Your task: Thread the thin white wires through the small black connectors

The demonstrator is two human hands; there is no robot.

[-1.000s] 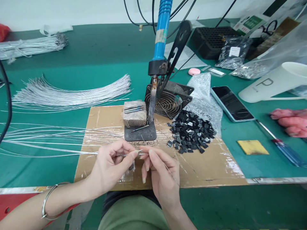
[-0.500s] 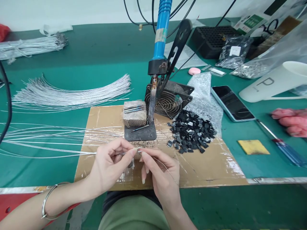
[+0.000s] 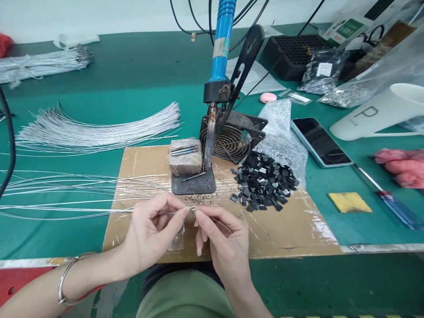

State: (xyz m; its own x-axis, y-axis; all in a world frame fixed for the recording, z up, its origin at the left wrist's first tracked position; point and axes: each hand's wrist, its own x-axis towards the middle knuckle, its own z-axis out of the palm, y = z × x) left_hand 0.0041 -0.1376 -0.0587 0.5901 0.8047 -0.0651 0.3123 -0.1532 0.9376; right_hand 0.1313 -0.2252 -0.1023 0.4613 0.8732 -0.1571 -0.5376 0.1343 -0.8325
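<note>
My left hand (image 3: 155,227) is closed in a pinch on the end of a white wire (image 3: 112,211) that trails off to the left. Its fingertips meet those of my right hand (image 3: 223,234), which pinches a thin wire (image 3: 228,228) running back over the palm. The tiny part between the fingertips is too small to make out. Just behind the hands, a blue-handled soldering iron (image 3: 223,42) points down at a dark plate (image 3: 195,184). Beside it a grey block (image 3: 185,163) bears several thin metal pieces. More loose white wires lie left of my hands.
Black small parts (image 3: 263,181) are heaped right of the iron, by a fan (image 3: 232,139). A wire bundle (image 3: 99,128) lies at left. Farther right are a phone (image 3: 321,141), a yellow sponge (image 3: 350,202), a screwdriver (image 3: 397,210) and a white cup (image 3: 377,112).
The fingertips of both hands stay together, with only a slight shift at the pinch. The view has moved very slightly.
</note>
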